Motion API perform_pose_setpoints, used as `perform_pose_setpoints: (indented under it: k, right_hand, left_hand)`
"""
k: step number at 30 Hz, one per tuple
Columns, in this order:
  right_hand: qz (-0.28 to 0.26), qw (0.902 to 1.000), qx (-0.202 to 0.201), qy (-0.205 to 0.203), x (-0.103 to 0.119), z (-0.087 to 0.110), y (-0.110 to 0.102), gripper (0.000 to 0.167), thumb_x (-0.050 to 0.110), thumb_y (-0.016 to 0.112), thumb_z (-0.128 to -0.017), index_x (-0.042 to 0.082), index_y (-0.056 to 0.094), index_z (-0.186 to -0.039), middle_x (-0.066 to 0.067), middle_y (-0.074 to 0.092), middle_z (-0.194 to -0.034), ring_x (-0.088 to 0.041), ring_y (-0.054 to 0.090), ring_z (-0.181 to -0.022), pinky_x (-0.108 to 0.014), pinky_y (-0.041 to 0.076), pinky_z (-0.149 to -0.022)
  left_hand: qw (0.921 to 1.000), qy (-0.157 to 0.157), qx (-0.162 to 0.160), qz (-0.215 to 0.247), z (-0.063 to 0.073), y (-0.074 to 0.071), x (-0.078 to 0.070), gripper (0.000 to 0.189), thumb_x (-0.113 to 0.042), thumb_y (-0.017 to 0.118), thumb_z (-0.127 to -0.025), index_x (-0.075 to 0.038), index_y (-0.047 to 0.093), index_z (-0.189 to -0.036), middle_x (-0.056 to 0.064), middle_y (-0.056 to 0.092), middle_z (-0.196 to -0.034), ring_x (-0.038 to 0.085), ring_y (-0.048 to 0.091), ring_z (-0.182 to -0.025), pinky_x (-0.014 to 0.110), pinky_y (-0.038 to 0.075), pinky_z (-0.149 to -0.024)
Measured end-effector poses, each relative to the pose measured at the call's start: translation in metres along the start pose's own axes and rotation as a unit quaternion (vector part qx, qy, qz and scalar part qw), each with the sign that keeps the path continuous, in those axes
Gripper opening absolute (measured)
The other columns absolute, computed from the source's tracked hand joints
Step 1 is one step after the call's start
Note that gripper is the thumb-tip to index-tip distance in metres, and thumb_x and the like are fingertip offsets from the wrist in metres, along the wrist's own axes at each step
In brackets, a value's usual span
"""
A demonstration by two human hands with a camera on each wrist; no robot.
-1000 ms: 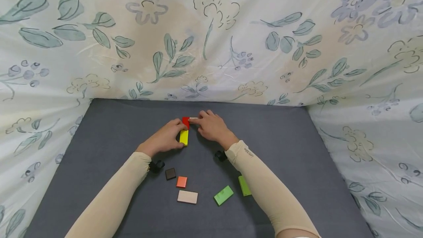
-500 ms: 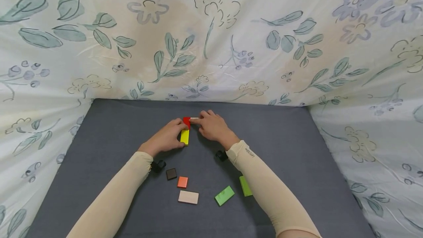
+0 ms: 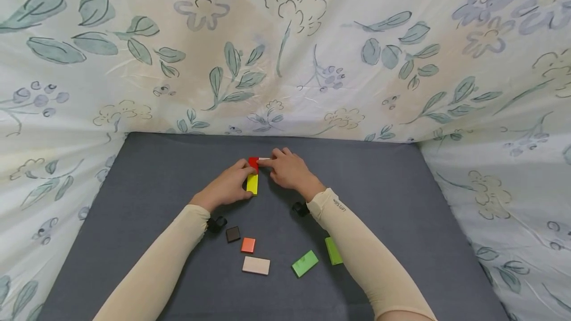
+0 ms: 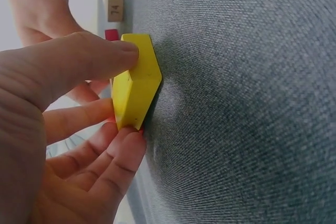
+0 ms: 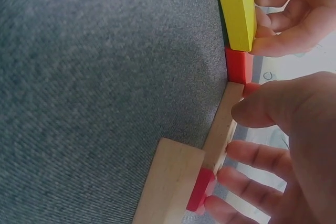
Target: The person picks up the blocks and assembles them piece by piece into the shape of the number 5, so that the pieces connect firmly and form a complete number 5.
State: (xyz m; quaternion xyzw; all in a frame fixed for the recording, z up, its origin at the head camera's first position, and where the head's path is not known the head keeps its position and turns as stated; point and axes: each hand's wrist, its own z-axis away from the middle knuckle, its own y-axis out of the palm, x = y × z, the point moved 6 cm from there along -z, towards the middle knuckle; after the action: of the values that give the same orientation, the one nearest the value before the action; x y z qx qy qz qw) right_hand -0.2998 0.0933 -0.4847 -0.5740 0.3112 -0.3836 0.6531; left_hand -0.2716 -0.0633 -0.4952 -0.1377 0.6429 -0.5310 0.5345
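Observation:
My left hand [image 3: 226, 185] grips a yellow block [image 4: 137, 80], thumb at one end and fingertips at the other. One end of the yellow block meets a red block [image 5: 239, 65] near the far edge of the cloth. My right hand [image 3: 290, 172] has its index finger reaching to that red block. In the right wrist view its thumb lies on a plain wooden block [image 5: 224, 121], with other fingertips along the far side. A darker red block [image 5: 200, 190] and a second wooden block [image 5: 170, 182] continue from there, largely covered by the right hand in the head view.
Nearer on the dark grey cloth [image 3: 379, 202] lie a dark brown block [image 3: 233, 234], an orange block [image 3: 248, 245], a pale pink block [image 3: 256, 265] and a green block [image 3: 305, 263]. A lime-green block [image 3: 333, 250] is partly behind the right sleeve. Floral fabric [image 3: 285, 63] hangs behind.
The head view has drifted slightly, so everything sits a little farther right. Both hands keep nearly the same pose on the blocks.

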Motion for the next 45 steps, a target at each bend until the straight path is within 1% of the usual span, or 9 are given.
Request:
perform_pose_setpoints:
  k: [18, 21, 24, 27, 29, 33, 38, 42, 45]
  right_hand:
    - [0.002, 1.0000, -0.001, -0.007, -0.0001, 0.0011, 0.0003, 0.054, 0.025, 0.065, -0.110, 0.037, 0.053, -0.162, -0.004, 0.059, -0.133, -0.025, 0.050, -0.108, -0.040, 0.054, -0.088]
    - [0.003, 1.0000, -0.003, -0.008, -0.0001, 0.0002, 0.0002, 0.055, 0.025, 0.065, -0.110, 0.037, 0.053, -0.162, -0.004, 0.059, -0.132, -0.025, 0.050, -0.108, -0.039, 0.053, -0.087]
    - [0.004, 1.0000, -0.005, -0.007, 0.0001, -0.0008, -0.0005, 0.055, 0.025, 0.065, -0.110, 0.037, 0.052, -0.162, -0.005, 0.059, -0.132, -0.025, 0.050, -0.109, -0.040, 0.053, -0.089]
    - [0.004, 1.0000, -0.003, -0.005, 0.0001, -0.0006, -0.0004, 0.055, 0.026, 0.065, -0.110, 0.036, 0.052, -0.162, -0.005, 0.058, -0.133, -0.025, 0.050, -0.110, -0.041, 0.053, -0.090]
    - [0.003, 1.0000, -0.001, -0.005, 0.0000, -0.0001, 0.0000, 0.055, 0.026, 0.064, -0.110, 0.037, 0.052, -0.162, -0.004, 0.058, -0.133, -0.025, 0.050, -0.109, -0.041, 0.053, -0.089]
    - [0.001, 1.0000, 0.002, -0.002, -0.0004, 0.0000, 0.0004, 0.054, 0.026, 0.064, -0.110, 0.038, 0.052, -0.162, -0.004, 0.058, -0.132, -0.025, 0.049, -0.109, -0.040, 0.053, -0.088]
    - [0.007, 1.0000, 0.002, -0.002, -0.0008, -0.0010, 0.0005, 0.054, 0.026, 0.063, -0.111, 0.038, 0.052, -0.162, -0.003, 0.058, -0.133, -0.025, 0.049, -0.109, -0.040, 0.053, -0.088]
    - [0.005, 1.0000, 0.001, -0.005, -0.0007, -0.0014, 0.0013, 0.054, 0.027, 0.064, -0.110, 0.038, 0.053, -0.162, -0.003, 0.058, -0.134, -0.025, 0.050, -0.110, -0.040, 0.053, -0.088]
    - [0.003, 1.0000, -0.002, -0.005, -0.0003, -0.0009, 0.0016, 0.054, 0.026, 0.064, -0.110, 0.038, 0.053, -0.161, -0.004, 0.058, -0.134, -0.025, 0.050, -0.110, -0.040, 0.053, -0.088]
  left_hand:
    - [0.9998, 0.014, -0.013, 0.000, 0.0021, 0.0003, -0.0003, 0.060, -0.017, 0.090, -0.089, -0.001, 0.067, -0.142, 0.014, 0.054, -0.133, 0.030, 0.058, -0.114, 0.048, 0.052, -0.107]
    - [0.9995, 0.020, -0.021, -0.011, 0.0026, -0.0015, -0.0004, 0.060, -0.018, 0.091, -0.088, -0.001, 0.068, -0.141, 0.016, 0.054, -0.139, 0.032, 0.055, -0.121, 0.049, 0.050, -0.109]
    - [0.9991, 0.027, -0.026, -0.021, 0.0022, -0.0032, -0.0007, 0.060, -0.018, 0.091, -0.088, -0.001, 0.068, -0.141, 0.017, 0.052, -0.150, 0.036, 0.050, -0.135, 0.051, 0.045, -0.116]
    - [0.9990, 0.029, -0.021, -0.026, 0.0016, -0.0033, -0.0022, 0.061, -0.019, 0.091, -0.088, -0.001, 0.067, -0.141, 0.018, 0.048, -0.159, 0.038, 0.044, -0.147, 0.053, 0.039, -0.121]
    - [0.9991, 0.028, -0.014, -0.029, 0.0009, -0.0031, -0.0031, 0.062, -0.019, 0.091, -0.088, -0.001, 0.067, -0.142, 0.018, 0.048, -0.160, 0.038, 0.042, -0.150, 0.053, 0.037, -0.123]
    - [0.9991, 0.025, -0.003, -0.033, -0.0006, -0.0037, -0.0027, 0.063, -0.020, 0.091, -0.088, -0.001, 0.066, -0.143, 0.018, 0.049, -0.160, 0.037, 0.042, -0.150, 0.053, 0.036, -0.123]
    - [0.9986, 0.035, -0.003, -0.041, -0.0029, -0.0051, -0.0020, 0.063, -0.024, 0.090, -0.089, -0.002, 0.066, -0.143, 0.017, 0.051, -0.158, 0.036, 0.044, -0.148, 0.052, 0.038, -0.122]
    - [0.9976, 0.044, -0.010, -0.053, -0.0040, -0.0057, -0.0031, 0.059, -0.025, 0.085, -0.095, 0.000, 0.065, -0.144, 0.018, 0.053, -0.155, 0.037, 0.047, -0.145, 0.053, 0.040, -0.120]
    - [0.9965, 0.048, -0.017, -0.066, -0.0042, -0.0062, -0.0051, 0.053, -0.022, 0.080, -0.099, 0.002, 0.065, -0.144, 0.018, 0.056, -0.151, 0.036, 0.050, -0.141, 0.052, 0.042, -0.119]
